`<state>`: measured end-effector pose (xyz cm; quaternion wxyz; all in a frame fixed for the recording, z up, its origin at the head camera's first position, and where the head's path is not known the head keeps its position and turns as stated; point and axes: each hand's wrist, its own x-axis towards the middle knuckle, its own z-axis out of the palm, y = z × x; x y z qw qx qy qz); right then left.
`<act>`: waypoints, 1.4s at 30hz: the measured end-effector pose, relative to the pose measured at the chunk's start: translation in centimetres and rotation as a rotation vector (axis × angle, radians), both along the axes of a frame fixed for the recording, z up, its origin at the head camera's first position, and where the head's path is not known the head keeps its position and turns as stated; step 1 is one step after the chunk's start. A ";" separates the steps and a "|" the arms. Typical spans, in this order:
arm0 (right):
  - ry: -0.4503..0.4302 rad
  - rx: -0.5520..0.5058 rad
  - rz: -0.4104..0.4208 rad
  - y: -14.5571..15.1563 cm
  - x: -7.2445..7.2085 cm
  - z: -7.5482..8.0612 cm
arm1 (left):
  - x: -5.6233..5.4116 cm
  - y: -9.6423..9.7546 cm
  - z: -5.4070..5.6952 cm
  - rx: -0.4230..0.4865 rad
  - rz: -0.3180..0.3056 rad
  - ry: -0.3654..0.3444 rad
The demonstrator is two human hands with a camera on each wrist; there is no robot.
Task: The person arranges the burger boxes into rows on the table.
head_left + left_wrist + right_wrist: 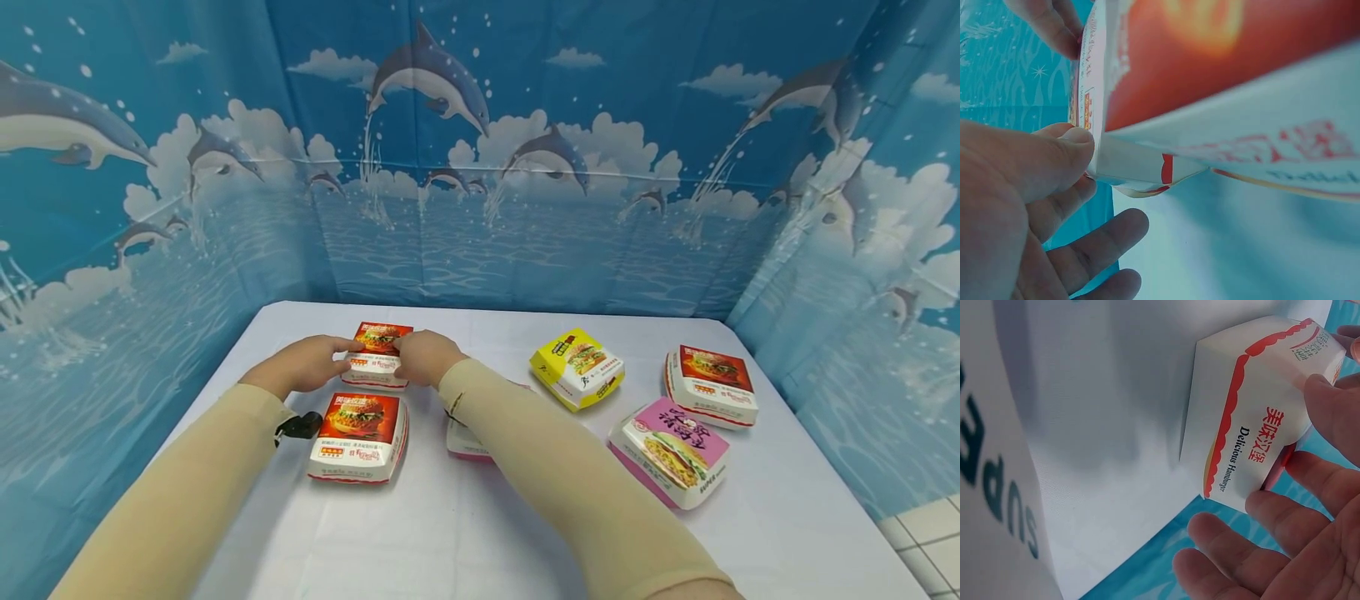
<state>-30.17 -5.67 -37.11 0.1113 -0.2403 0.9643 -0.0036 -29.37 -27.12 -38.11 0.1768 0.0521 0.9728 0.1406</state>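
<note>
A white burger box with a red burger picture on its lid [375, 363] stands at the far left of the table, between both hands. My left hand [309, 364] is at its left side, thumb and forefinger on the box, the other fingers spread in the left wrist view. From the right, my right hand [431, 357] grips its edge; in the right wrist view the thumb and fingertips [1272, 509] meet the white side wall of the box. A matching red burger box [363, 437] sits just in front, near the left wrist.
Under the right forearm another box [468, 442] is mostly hidden. Towards the right stand a yellow burger box [577, 368], a pink burger box [670, 452] and another red burger box [710, 386]. A blue dolphin curtain [487, 233] surrounds the white table [420, 533].
</note>
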 end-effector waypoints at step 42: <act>-0.021 -0.034 -0.039 0.2 0.0 -0.3 | 0.4 0.5 0.2 -0.020 0.003 0.000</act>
